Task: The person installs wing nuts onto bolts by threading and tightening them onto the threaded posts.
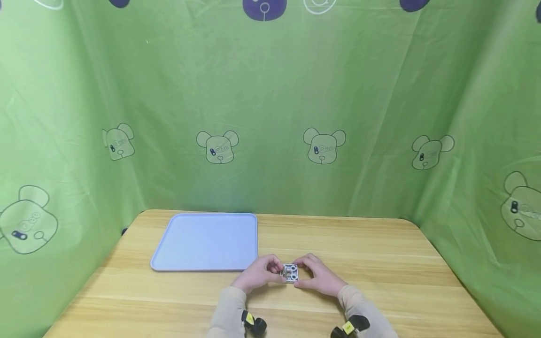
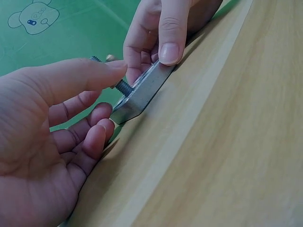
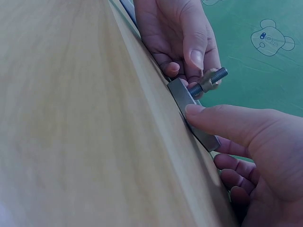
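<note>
A small grey metal block (image 1: 289,272) with several holes in its top lies on the wooden table. From it rises a threaded bolt (image 3: 220,74), carrying a brass-coloured nut (image 3: 207,84) partway along its thread. My left hand (image 1: 261,272) is at the block's left side and pinches the nut between thumb and fingers; in the left wrist view its thumb partly covers the nut. On the opposite side, my right hand (image 1: 320,277) grips the block's edges, thumb on the near face. In the right wrist view its other fingers are partly hidden behind the block.
A pale blue-lilac tray (image 1: 207,241) lies at the table's back left, its right corner close to my left hand. Green curtains (image 1: 262,94) with bear-head prints hang around the table (image 1: 380,263). A small device is strapped on each sleeve.
</note>
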Tool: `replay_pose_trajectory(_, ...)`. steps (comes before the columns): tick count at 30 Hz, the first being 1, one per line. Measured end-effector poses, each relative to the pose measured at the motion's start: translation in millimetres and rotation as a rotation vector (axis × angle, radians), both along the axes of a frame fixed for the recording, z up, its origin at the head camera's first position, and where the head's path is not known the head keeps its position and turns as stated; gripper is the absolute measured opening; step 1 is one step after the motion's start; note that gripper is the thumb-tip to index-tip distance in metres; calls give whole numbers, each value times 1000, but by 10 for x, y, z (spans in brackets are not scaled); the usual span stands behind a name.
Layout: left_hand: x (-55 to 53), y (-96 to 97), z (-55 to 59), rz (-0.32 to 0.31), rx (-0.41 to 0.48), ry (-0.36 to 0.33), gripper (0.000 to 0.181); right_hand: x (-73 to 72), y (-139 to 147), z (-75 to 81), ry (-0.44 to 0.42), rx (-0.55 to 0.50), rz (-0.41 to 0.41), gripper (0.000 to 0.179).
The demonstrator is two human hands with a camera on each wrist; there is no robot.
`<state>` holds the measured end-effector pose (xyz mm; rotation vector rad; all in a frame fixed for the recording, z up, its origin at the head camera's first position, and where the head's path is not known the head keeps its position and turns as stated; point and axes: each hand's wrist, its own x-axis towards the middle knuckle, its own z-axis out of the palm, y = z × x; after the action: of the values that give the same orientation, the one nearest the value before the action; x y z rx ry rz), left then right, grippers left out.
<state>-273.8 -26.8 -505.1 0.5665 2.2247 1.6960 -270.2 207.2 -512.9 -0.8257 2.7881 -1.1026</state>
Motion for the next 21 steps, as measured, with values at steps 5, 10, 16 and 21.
replay_pose_trajectory(5,0,11,1,-7,-3,10,30,-3,0,6,-12,-5,9,51)
replay_pose_trajectory(10,2,17,-1,-6,-20,31,26,1,-3,6,-19,-8,2,50)
replay_pose_trajectory(16,1,15,-10,3,-47,56,19,9,-4,10,-34,-4,-9,51)
replay_pose_trajectory(21,6,9,3,-2,-69,63,16,9,0,8,-33,-4,-7,50)
